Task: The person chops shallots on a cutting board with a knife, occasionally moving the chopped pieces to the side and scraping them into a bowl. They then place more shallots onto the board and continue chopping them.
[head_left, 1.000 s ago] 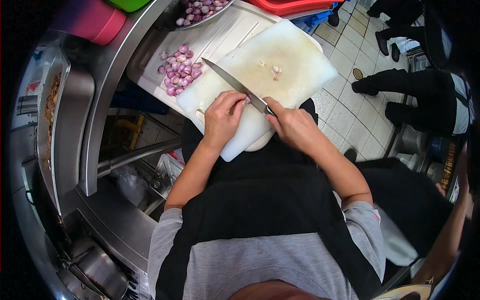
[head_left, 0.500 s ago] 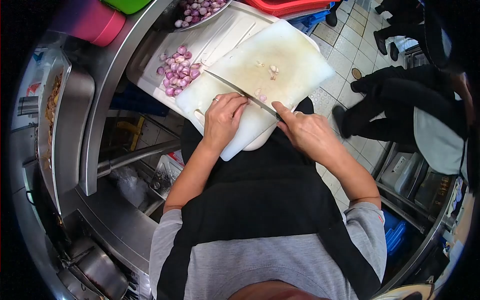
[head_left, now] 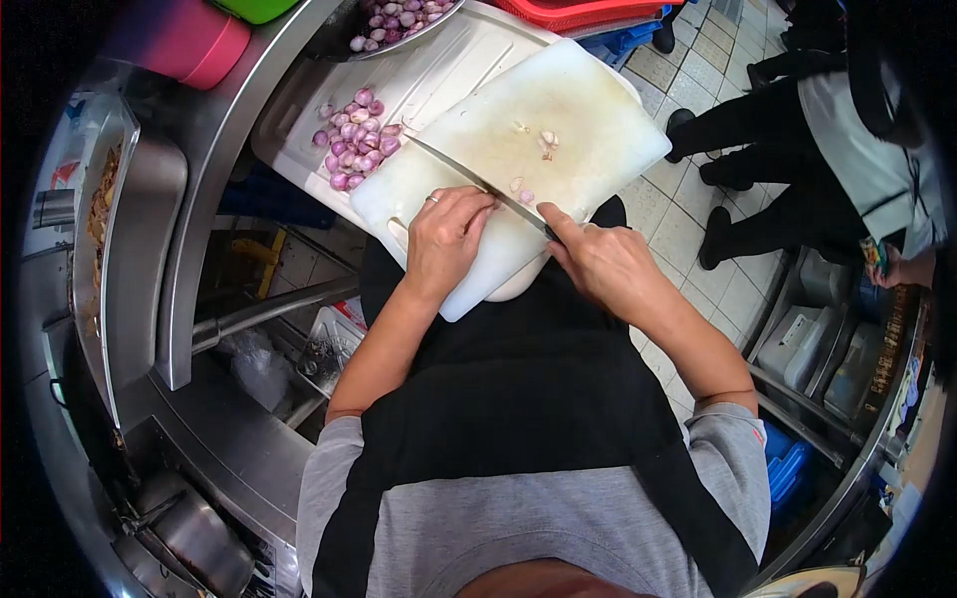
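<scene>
My right hand (head_left: 601,257) is wrapped around the dark handle of a kitchen knife (head_left: 451,164), its index finger stretched along the top. The long blade slants across a white cutting board (head_left: 598,100). Close beside the blade, my left hand (head_left: 449,239) presses its bunched fingertips down on the board, pinching a shallot that they mostly hide. Beyond the blade lie small pale shallot pieces (head_left: 548,140) and a few pinkish bits (head_left: 525,196). At the board's left edge is a heap of purple shallots (head_left: 357,140).
Under the board is a white tray (head_left: 469,50). A metal bowl of shallots (head_left: 399,22) stands behind it, near a red basket (head_left: 558,14). A steel counter (head_left: 189,199) runs along the left. Co-workers' legs (head_left: 768,199) are on the tiled floor at right.
The knife and both hands have barely moved. At right, a co-worker has shifted position, and a hand holding a small colourful packet now shows.
</scene>
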The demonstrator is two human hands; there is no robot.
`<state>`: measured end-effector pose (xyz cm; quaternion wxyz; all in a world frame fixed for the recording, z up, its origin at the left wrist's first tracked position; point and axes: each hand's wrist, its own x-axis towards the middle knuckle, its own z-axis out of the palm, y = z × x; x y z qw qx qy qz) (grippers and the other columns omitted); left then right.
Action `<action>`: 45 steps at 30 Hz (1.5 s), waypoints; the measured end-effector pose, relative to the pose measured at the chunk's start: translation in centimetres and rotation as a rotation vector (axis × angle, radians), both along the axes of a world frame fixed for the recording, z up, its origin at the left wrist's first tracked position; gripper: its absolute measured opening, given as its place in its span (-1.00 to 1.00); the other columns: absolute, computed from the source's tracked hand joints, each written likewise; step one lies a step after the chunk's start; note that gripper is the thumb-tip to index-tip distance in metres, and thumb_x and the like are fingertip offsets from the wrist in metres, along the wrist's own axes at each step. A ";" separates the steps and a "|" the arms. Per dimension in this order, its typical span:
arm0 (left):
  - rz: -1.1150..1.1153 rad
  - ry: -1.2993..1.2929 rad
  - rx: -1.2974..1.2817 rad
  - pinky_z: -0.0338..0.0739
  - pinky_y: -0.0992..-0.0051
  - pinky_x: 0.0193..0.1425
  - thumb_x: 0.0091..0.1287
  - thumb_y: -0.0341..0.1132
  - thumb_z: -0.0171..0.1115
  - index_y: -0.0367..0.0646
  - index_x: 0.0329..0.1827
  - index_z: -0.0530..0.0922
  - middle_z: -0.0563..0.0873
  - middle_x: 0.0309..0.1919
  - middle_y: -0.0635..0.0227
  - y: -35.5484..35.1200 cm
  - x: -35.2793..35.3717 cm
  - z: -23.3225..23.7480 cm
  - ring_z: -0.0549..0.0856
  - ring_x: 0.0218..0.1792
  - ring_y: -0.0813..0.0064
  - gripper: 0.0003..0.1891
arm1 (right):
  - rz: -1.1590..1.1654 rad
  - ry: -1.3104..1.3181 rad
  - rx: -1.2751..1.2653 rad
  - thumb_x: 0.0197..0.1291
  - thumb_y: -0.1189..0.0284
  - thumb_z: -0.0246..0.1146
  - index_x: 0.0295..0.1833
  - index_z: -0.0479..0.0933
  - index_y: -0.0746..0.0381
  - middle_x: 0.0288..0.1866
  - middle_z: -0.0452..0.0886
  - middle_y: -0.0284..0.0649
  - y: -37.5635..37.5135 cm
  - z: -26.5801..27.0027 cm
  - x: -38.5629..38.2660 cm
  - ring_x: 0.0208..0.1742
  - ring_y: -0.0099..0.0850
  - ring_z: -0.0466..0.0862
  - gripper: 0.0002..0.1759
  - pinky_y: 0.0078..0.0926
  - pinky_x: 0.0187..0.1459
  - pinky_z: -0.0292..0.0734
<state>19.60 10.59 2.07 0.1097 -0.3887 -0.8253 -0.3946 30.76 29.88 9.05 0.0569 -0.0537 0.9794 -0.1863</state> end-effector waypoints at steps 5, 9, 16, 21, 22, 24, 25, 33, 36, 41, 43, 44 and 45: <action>-0.006 0.028 -0.027 0.61 0.31 -0.06 0.15 -0.53 0.40 -0.24 -0.19 0.71 0.75 -0.19 0.23 -0.1 0.2 0.2 0.72 -0.16 0.20 -0.84 | -0.058 -0.027 -0.173 0.39 0.30 0.18 0.33 0.41 0.28 -0.36 0.69 0.12 0.6 -3.4 -2.1 -0.34 0.08 0.71 -0.52 -0.02 -0.29 0.61; -0.069 0.043 -0.128 0.62 0.30 -0.04 0.16 -0.51 0.41 -0.21 -0.12 0.71 0.73 -0.15 0.25 0.2 -0.5 1.0 0.70 -0.12 0.21 -0.78 | -0.087 -0.012 -0.427 0.41 0.31 0.19 0.34 0.47 0.23 -0.25 0.72 0.09 2.6 -3.5 -2.3 -0.10 0.06 0.72 -0.55 -0.15 0.02 0.59; -0.125 0.028 -0.207 0.63 0.30 -0.05 0.17 -0.48 0.40 -0.18 -0.10 0.71 0.73 -0.14 0.25 1.2 -1.8 1.9 0.71 -0.12 0.20 -0.77 | -0.206 -0.078 -0.165 0.43 0.30 0.16 0.40 0.41 0.16 -0.33 0.71 0.06 2.7 -1.3 -0.7 -0.27 0.06 0.71 -0.53 -0.04 -0.18 0.57; -0.091 -0.026 -0.101 0.65 0.31 -0.09 0.17 -0.49 0.40 -0.17 -0.15 0.70 0.74 -0.17 0.26 0.4 -1.4 1.0 0.73 -0.17 0.22 -0.81 | -0.105 0.032 -0.051 0.42 0.27 0.19 0.44 0.35 0.09 -0.37 0.69 0.01 1.6 -0.9 0.6 -0.39 0.01 0.70 -0.48 -0.06 -0.35 0.59; -0.110 0.028 -0.106 0.65 0.32 -0.10 0.17 -0.50 0.39 -0.17 -0.16 0.69 0.75 -0.18 0.27 0.3 -1.4 0.9 0.74 -0.18 0.24 -0.82 | -0.102 0.032 -0.051 0.42 0.27 0.19 0.44 0.35 0.09 -0.37 0.69 0.01 1.5 -0.7 0.6 -0.39 0.01 0.70 -0.48 -0.06 -0.35 0.59; -0.087 0.046 -0.104 0.65 0.32 -0.11 0.15 -0.52 0.39 -0.17 -0.18 0.69 0.75 -0.20 0.28 0.6 -1.2 0.8 0.74 -0.17 0.24 -0.82 | -0.048 0.065 0.021 0.42 0.28 0.16 0.42 0.36 0.23 -0.48 0.67 -0.01 1.4 -0.2 0.7 -0.47 -0.05 0.70 -0.48 -0.10 -0.46 0.59; -0.064 0.065 -0.102 0.65 0.33 -0.11 0.14 -0.53 0.39 -0.17 -0.19 0.69 0.76 -0.22 0.30 0.7 -1.1 0.8 0.74 -0.17 0.25 -0.83 | -0.050 0.063 0.023 0.42 0.28 0.16 0.42 0.36 0.23 -0.48 0.67 -0.01 1.4 -0.1 0.8 -0.47 -0.05 0.70 -0.48 -0.10 -0.46 0.59; -0.069 0.109 -0.077 0.65 0.33 -0.15 0.10 -0.56 0.38 -0.15 -0.22 0.70 0.75 -0.23 0.32 0.8 -1.1 0.2 0.74 -0.20 0.27 -0.80 | -0.005 0.131 -0.023 0.41 0.29 0.17 0.34 0.38 0.29 -0.47 0.68 -0.01 0.8 -2.9 -1.5 -0.49 -0.05 0.71 -0.51 -0.12 -0.47 0.58; -0.066 0.107 -0.082 0.64 0.32 -0.16 0.09 -0.57 0.37 -0.15 -0.22 0.70 0.74 -0.24 0.31 0.6 -1.0 0.4 0.73 -0.21 0.26 -0.80 | 0.013 0.094 0.005 0.41 0.30 0.16 0.35 0.36 0.29 -0.48 0.68 -0.02 0.9 -1.7 -1.5 -0.48 -0.06 0.71 -0.51 -0.12 -0.47 0.59; -0.063 0.088 -0.077 0.63 0.31 -0.14 0.08 -0.58 0.37 -0.15 -0.21 0.70 0.72 -0.25 0.30 0.6 -0.9 0.1 0.72 -0.22 0.25 -0.78 | -0.032 0.012 0.038 0.40 0.31 0.19 0.40 0.36 0.17 -0.44 0.69 -0.04 0.8 0.6 0.3 -0.47 -0.05 0.70 -0.50 -0.13 -0.43 0.59; -0.061 0.091 -0.071 0.62 0.31 -0.12 0.08 -0.59 0.37 -0.15 -0.21 0.70 0.72 -0.25 0.30 0.6 -0.9 0.1 0.72 -0.21 0.24 -0.78 | -0.054 0.015 0.054 0.40 0.31 0.19 0.38 0.37 0.19 -0.43 0.69 -0.05 0.9 0.1 0.4 -0.47 -0.06 0.70 -0.51 -0.15 -0.44 0.59; -0.053 0.096 -0.056 0.62 0.31 -0.12 0.09 -0.59 0.36 -0.15 -0.21 0.70 0.72 -0.25 0.29 0.7 -0.9 -0.1 0.72 -0.21 0.24 -0.78 | -0.032 0.062 -0.011 0.41 0.32 0.18 0.37 0.36 0.22 -0.44 0.69 -0.04 0.7 -1.3 0.0 -0.48 -0.06 0.70 -0.52 -0.15 -0.46 0.59; -0.062 0.102 -0.066 0.62 0.31 -0.13 0.10 -0.59 0.36 -0.17 -0.21 0.70 0.73 -0.25 0.27 0.7 -0.9 0.1 0.72 -0.21 0.24 -0.80 | -0.011 0.112 -0.075 0.41 0.32 0.17 0.36 0.36 0.25 -0.45 0.69 -0.04 0.6 -2.0 -0.6 -0.49 -0.06 0.70 -0.52 -0.15 -0.47 0.58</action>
